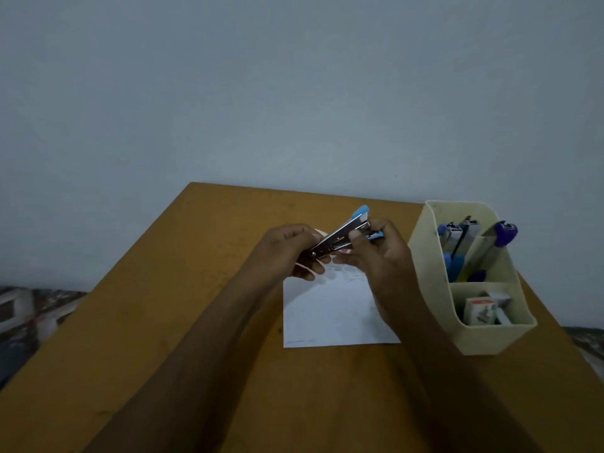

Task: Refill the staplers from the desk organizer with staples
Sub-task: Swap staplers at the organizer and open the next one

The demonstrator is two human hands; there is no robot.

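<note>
A blue and silver stapler (343, 235) is held above the desk with its top arm swung up. My left hand (287, 251) grips its hinge end. My right hand (376, 253) pinches its front end near the blue base. To the right stands a cream desk organizer (434, 256). Its back compartments hold several more staplers, one with a purple cap (505, 233). Small staple boxes (483, 308) lie in its front compartment.
A white sheet of paper (330, 312) lies on the orange-brown desk (163, 322) under my hands. A plain wall rises behind the desk's far edge. Patterned fabric (29, 315) shows beside the desk at the left.
</note>
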